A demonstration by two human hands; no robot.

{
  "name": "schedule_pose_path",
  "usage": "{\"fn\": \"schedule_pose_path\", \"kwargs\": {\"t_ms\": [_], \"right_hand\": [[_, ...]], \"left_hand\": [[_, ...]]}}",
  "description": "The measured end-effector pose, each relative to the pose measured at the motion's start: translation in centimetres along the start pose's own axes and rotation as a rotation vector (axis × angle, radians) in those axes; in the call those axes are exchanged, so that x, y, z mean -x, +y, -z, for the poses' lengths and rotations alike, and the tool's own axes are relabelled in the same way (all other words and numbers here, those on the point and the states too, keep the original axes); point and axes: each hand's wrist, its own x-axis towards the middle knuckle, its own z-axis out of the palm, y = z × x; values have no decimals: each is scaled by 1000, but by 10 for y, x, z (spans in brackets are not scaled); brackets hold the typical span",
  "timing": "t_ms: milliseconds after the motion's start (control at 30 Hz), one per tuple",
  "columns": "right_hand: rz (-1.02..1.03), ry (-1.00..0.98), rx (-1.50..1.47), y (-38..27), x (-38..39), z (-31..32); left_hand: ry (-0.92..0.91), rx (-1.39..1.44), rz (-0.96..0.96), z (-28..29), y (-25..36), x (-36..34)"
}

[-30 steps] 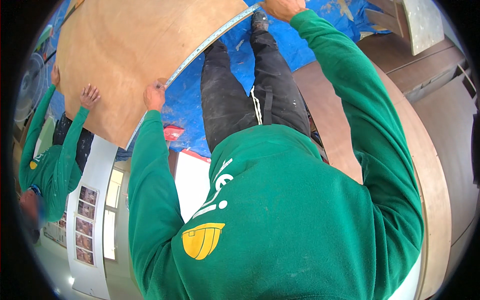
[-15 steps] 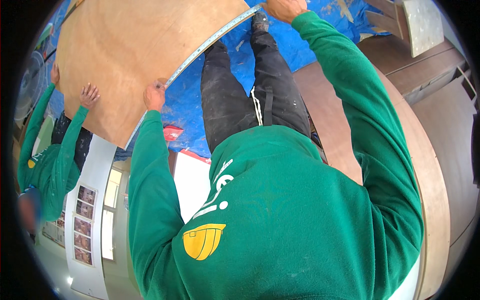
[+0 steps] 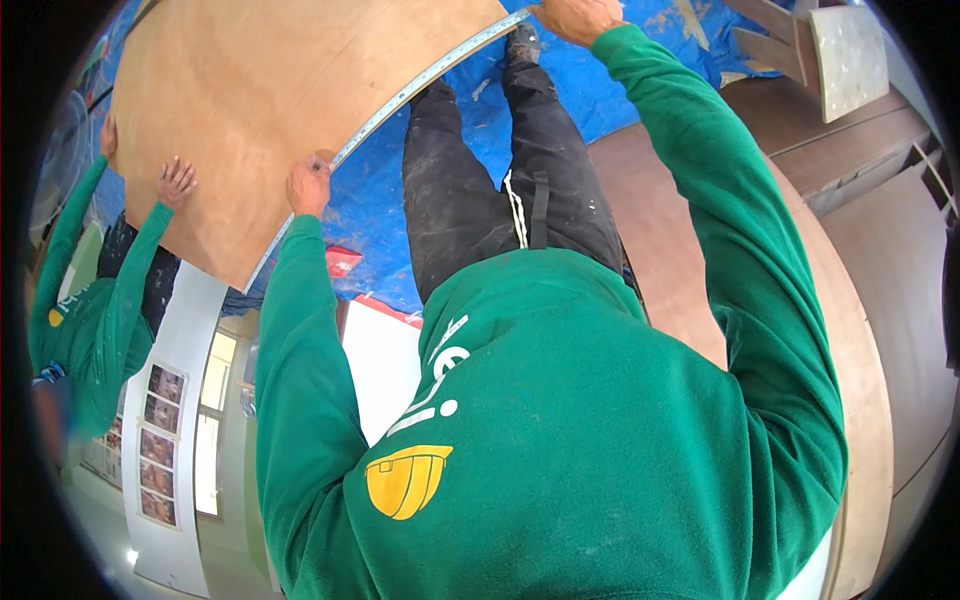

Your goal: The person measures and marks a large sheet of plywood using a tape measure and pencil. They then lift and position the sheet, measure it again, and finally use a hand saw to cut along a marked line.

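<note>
Around us a bright workroom is opening out, with a crumpled blue plastic tarp (image 3: 360, 232) covering the floor and broad reddish-brown wooden panels (image 3: 655, 215) lying on our right. Beyond them, a pale grey rectangular slab (image 3: 850, 62) is standing near the upper right corner.

In front of us and toward our left, a large light-brown wooden sheet (image 3: 250, 110) is stretching up past the top of the view. A long, narrow, pale blue measuring tape (image 3: 420, 85) is running along its near edge, following it down past our left hand to the lower corner. We are clamping our left hand (image 3: 308, 187) on the tape at the sheet's edge, the fingers curling in close. At the far end we are pinching the tape in our right hand (image 3: 580, 18); the top of the view is cutting close there, so we cannot tell whether a case is sitting in that grip.

Across from us, a co-worker in a green sweatshirt (image 3: 100, 320) is resting a spread hand (image 3: 177, 183) flat on the sheet, with the other hand (image 3: 108, 137) touching its left edge.

In our judgement we are measuring this edge: the tape is looking taut and aligned. The next move is calling for steady tension and a careful reading, with the sheet staying still.
</note>
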Motion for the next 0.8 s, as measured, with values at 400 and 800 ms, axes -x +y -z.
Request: {"fn": "schedule_pose_path", "kwargs": {"t_ms": [400,800], "right_hand": [[-55,-170,46,-4,-4,10],[-70,-187,45,-6,-3,15]], "left_hand": [[8,13,0,0,2,0],[-1,10,20,-2,-1,-2]]}}
